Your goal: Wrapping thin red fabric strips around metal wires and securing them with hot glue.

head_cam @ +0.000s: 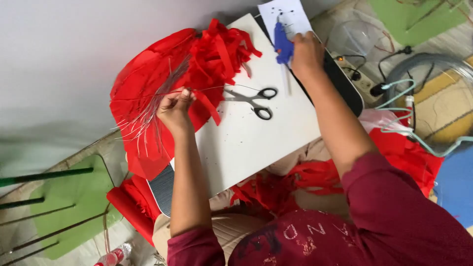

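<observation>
My left hand [175, 106] pinches a thin metal wire [217, 89] with a red paper strip [209, 105] hanging from it, over the left edge of a white board [256, 143] on my lap. My right hand [306, 51] grips a blue glue gun [283, 43] at the board's far edge, resting on a white sheet of paper [286, 15]. Black-handled scissors [253, 101] lie on the board between my hands. A heap of cut red paper strips [221, 49] sits beyond my left hand.
Red paper sheets [143, 93] and a bundle of thin wires [148, 116] lie left of the board. More red strips [276, 187] cover my lap. A green sheet [74, 197] with rods lies lower left. Cables, a power strip [362, 81] and clear tubing [419, 133] are at right.
</observation>
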